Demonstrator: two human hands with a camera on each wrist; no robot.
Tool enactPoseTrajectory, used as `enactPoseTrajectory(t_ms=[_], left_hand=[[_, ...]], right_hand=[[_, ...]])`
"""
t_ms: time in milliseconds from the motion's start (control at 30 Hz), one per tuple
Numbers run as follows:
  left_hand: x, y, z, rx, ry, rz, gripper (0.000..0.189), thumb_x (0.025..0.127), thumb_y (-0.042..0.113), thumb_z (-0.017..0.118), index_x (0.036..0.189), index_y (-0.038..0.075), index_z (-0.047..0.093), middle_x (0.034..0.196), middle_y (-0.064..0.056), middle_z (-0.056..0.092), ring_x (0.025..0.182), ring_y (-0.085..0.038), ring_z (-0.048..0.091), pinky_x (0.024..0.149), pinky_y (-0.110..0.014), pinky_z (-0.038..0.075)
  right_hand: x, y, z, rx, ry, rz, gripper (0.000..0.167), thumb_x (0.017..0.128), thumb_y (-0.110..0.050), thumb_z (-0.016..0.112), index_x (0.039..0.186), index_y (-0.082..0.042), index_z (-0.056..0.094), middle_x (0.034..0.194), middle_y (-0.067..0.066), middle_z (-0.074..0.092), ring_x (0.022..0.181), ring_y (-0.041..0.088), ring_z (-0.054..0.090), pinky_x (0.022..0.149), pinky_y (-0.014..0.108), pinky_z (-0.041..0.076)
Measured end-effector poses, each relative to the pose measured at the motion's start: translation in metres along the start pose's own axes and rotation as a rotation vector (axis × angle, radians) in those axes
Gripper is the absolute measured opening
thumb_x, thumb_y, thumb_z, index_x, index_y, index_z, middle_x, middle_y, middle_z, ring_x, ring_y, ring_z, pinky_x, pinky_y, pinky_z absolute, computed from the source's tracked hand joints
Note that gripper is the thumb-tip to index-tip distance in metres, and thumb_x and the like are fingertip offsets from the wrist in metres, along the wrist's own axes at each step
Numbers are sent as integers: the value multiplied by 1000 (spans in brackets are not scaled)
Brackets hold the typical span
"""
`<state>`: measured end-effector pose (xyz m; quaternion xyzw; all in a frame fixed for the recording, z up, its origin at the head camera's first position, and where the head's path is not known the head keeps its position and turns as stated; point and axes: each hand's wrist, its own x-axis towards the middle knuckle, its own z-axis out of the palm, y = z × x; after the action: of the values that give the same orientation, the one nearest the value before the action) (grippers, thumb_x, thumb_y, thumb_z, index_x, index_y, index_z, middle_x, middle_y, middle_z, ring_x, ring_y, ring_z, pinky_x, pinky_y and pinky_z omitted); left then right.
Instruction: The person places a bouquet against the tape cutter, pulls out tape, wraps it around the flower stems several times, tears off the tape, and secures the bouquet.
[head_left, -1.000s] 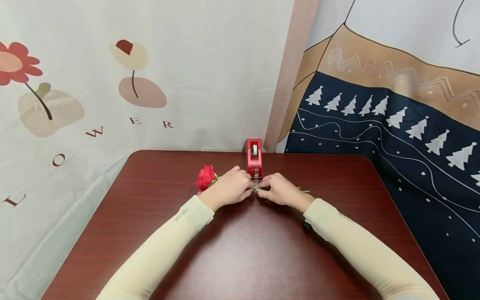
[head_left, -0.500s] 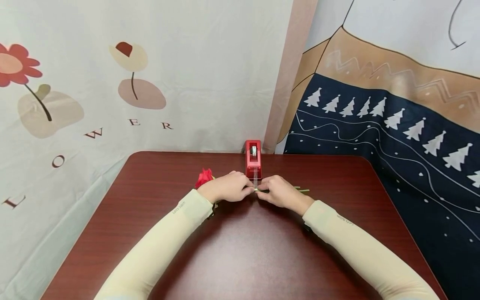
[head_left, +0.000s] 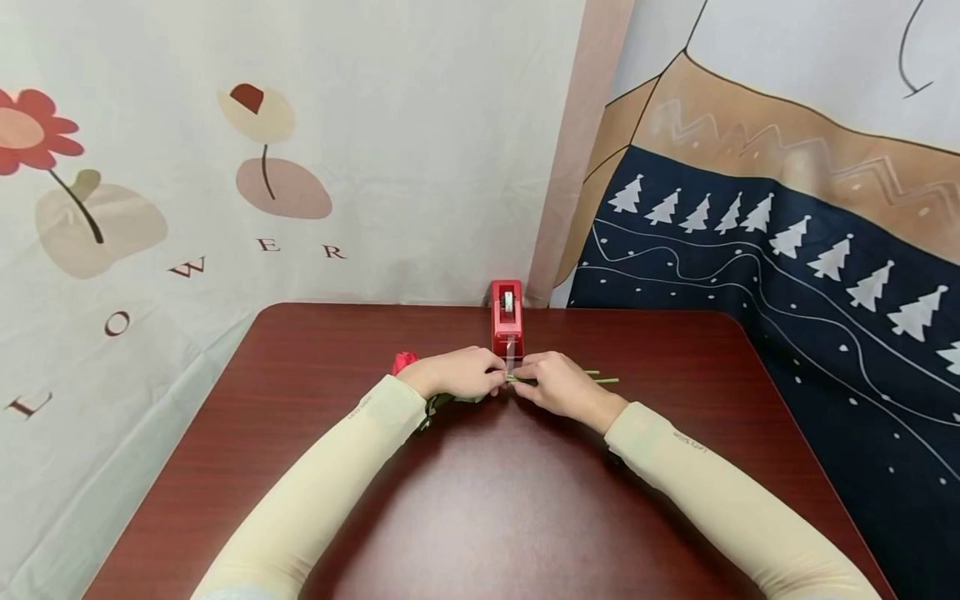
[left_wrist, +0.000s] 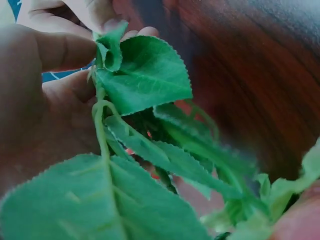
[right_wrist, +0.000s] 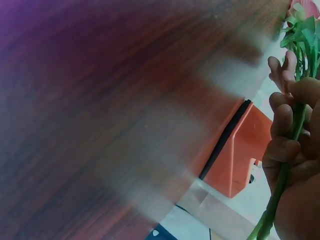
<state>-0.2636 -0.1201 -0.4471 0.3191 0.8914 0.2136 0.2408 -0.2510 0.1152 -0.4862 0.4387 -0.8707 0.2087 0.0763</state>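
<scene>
A red artificial rose (head_left: 404, 362) lies mostly behind my left hand (head_left: 461, 372), which pinches its green stems near the leaves (left_wrist: 145, 75). My right hand (head_left: 558, 382) curls its fingers round the stems (right_wrist: 284, 182) just beside the left; two stem ends (head_left: 606, 381) stick out past it to the right. Between the two hands a strip of clear tape (head_left: 511, 350) runs from the red tape dispenser (head_left: 507, 321) down to the stems. The left wrist view shows thumb and fingers at the stem, with a small curled leaf between the hands.
The dark red wooden table (head_left: 495, 500) extends in front of both forearms. Behind its far edge hangs a pale curtain (head_left: 420, 167) with printed flowers, and at the right a navy cloth (head_left: 750, 275) with white trees.
My left hand has turned and lowered at the wrist, so the rose shows less behind it and leaves show below the wrist. The right hand stays almost still on the stems.
</scene>
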Motion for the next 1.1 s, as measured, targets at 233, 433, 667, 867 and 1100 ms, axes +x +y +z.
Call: enactPoseTrajectory(t_ms=[233, 433, 667, 867, 1100], left_hand=[[0, -5, 1, 1, 43, 36, 26, 113, 22, 53, 103, 13, 75, 74, 7, 62, 63, -6, 53, 69, -27, 48], [1, -3, 2, 92, 121, 60, 23, 111, 23, 60, 115, 15, 82, 82, 6, 71, 71, -8, 58, 76, -28, 53], [0, 2, 3, 168, 200, 63, 26, 109, 21, 67, 125, 11, 85, 121, -5, 85, 107, -17, 77, 104, -41, 59], [-2, 6, 9, 324, 277, 71, 23, 108, 22, 70, 123, 13, 86, 113, -4, 86, 107, -22, 79, 104, -48, 49], [-6, 12, 18, 582, 428, 140, 11, 103, 25, 78, 104, 18, 85, 93, -2, 81, 96, -24, 73, 94, -44, 46]], right_hand=[[2, 2, -1, 63, -61, 70, 20, 101, -19, 82, 118, -10, 86, 109, 5, 85, 97, 16, 80, 93, 38, 66], [7, 7, -5, 194, -161, 186, 22, 104, -24, 80, 122, -12, 86, 113, 2, 86, 98, 11, 77, 94, 38, 65], [10, 18, -14, 365, -250, 270, 19, 108, -22, 72, 118, -12, 85, 90, 1, 83, 70, 6, 68, 72, 27, 59], [10, 25, -19, 492, -339, 368, 27, 114, -24, 60, 113, -11, 84, 86, 1, 80, 67, 11, 66, 64, 26, 52], [14, 31, -28, 596, -416, 417, 32, 114, -28, 60, 109, -7, 83, 84, 4, 75, 67, 15, 65, 65, 31, 57]])
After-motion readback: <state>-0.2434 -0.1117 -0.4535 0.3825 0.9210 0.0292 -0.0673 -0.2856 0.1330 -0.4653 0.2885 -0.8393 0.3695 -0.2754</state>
